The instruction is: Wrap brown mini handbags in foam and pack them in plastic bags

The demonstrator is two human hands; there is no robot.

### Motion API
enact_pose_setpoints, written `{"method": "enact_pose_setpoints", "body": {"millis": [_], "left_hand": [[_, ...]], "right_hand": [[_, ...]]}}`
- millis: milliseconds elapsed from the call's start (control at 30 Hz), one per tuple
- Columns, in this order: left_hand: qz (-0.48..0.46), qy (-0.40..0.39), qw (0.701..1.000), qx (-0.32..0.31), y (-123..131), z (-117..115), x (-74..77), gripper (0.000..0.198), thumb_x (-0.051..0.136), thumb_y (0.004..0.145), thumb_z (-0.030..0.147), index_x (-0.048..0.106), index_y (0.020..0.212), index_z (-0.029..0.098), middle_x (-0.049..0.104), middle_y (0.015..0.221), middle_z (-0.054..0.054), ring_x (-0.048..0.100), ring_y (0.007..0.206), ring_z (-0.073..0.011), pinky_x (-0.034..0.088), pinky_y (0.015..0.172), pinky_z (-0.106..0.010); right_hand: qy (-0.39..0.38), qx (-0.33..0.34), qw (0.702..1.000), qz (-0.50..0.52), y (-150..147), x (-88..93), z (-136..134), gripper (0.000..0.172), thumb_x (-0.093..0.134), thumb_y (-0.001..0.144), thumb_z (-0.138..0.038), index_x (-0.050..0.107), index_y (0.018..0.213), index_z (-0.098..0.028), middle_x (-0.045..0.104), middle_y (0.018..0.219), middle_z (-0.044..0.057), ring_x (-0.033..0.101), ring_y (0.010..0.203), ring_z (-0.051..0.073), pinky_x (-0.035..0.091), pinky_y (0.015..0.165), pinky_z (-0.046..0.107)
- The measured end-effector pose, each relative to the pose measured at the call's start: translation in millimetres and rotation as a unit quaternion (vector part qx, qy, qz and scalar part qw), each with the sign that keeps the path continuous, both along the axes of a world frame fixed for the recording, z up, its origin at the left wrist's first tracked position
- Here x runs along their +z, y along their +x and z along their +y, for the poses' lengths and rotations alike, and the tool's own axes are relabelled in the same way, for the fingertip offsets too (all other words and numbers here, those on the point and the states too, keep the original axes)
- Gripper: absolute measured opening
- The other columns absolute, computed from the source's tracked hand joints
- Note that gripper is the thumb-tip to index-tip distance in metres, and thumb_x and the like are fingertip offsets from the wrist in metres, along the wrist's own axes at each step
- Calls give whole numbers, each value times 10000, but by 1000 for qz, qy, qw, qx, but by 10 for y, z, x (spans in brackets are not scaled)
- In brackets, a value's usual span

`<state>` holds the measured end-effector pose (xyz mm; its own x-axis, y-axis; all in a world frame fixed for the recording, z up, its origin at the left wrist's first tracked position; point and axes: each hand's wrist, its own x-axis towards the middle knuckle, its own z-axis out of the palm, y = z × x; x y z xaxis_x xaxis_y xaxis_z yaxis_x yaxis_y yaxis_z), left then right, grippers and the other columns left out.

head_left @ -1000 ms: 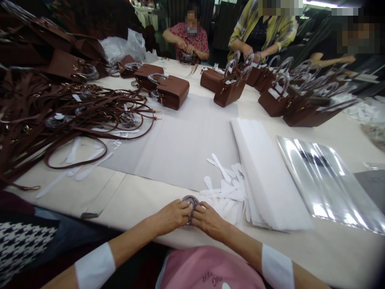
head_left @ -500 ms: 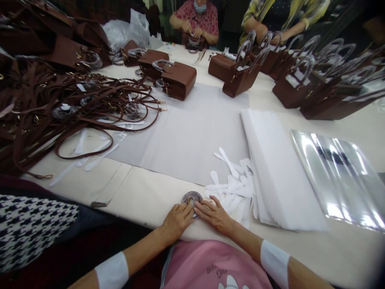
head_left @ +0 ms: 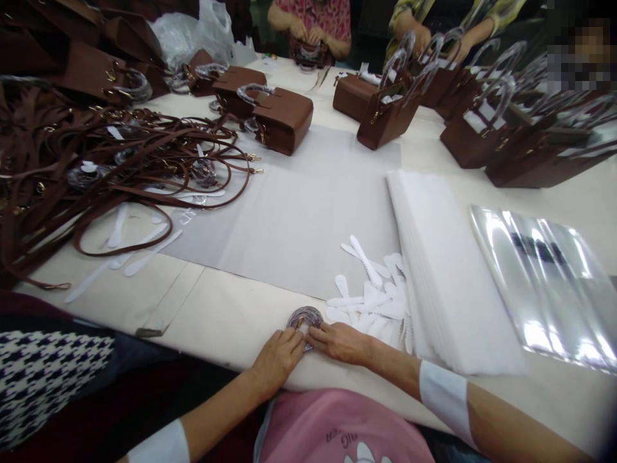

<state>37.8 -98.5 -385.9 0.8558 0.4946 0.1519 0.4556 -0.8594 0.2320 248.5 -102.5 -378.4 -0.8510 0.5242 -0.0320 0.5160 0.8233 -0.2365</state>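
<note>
The right hand [head_left: 340, 342], earlier part-spread, is drawn in; the wrapped coil [head_left: 305, 312] is gripped by it and the left hand [head_left: 278, 355]; white strips [head_left: 369, 302] are seen nearby on the worktop [head_left: 241, 308].

Ahead of my left hand [head_left: 280, 352], I find passage over the flat grey sheet [head_left: 294, 212]; long, tangled brown straps [head_left: 72, 146] obstruct leftward, stacked white rectangular sheets [head_left: 443, 270] rightward.

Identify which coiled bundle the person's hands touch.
The coiled bundle near the closest edge of the table, touched by left hand and right hand; others lie among brown straps.
</note>
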Motion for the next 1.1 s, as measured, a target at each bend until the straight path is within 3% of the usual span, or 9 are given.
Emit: {"method": "enact_pose_setpoints", "body": {"millis": [100,267,433,600,700,800,867,1000,1100], "left_hand": [[-20,40,995,84,-3,-185,-95,236,409,860,109,538,1054,69,578,1117,-164,521,951,-255,405,735,-387],[-62,77,991,92,-46,-205,-302,243,405,859,85,555,1049,109,602,1113,-108,526,962,-206,412,792,-352],[-55,80,987,129,61,-178,-268,219,491,850,223,575,992,79,621,1026,-132,530,919,-242,427,748,-371],[-48,75,987,137,134,-188,-221,147,515,830,164,583,943,101,623,976,-100,529,903,-234,412,719,-352],[-52,74,988,129,117,-173,-237,142,523,822,142,581,950,127,620,966,-77,530,901,-218,398,729,-343],[-61,78,987,124,104,-160,-262,132,528,819,148,581,938,125,616,942,-78,530,894,-215,391,730,-337],[-66,80,987,120,104,-156,-275,128,531,818,156,580,931,120,613,934,-80,530,889,-215,391,727,-333],[-73,82,987,120,107,-160,-291,134,529,819,161,574,938,117,606,936,-81,528,889,-215,393,728,-336],[-76,78,986,125,110,-166,-299,140,525,819,159,570,945,116,604,931,-81,526,894,-215,396,726,-334]], "right_hand": [[-18,-57,998,3,-90,-43,-112,301,351,895,-136,424,1177,-58,536,998,120,512,767,165,409,468,251],[-44,-103,993,47,-79,-200,-212,329,364,903,-146,390,1229,-112,532,1118,119,523,871,163,476,603,255],[-61,-150,982,100,-82,-302,-231,288,386,907,-202,463,1178,-144,559,1141,97,556,862,162,492,637,261],[-96,-223,959,143,-123,-152,-213,258,481,867,-290,529,1110,-216,582,1125,32,569,914,134,475,747,214],[-105,-345,923,136,56,-26,-74,278,437,880,-336,513,1121,-220,596,1057,30,578,820,110,461,725,206],[-90,-518,846,90,316,8,180,320,356,901,-345,504,1096,-139,591,944,82,550,675,129,442,655,272],[-91,-587,803,55,420,-29,346,334,435,861,-376,514,1056,-117,574,921,91,539,689,152,423,629,294],[-126,-622,772,21,371,-133,495,212,502,838,-326,552,895,-128,552,852,35,522,723,133,423,648,284],[-136,-634,761,17,265,-147,471,209,512,842,-316,545,939,-134,548,900,33,527,790,139,442,703,307]]}}
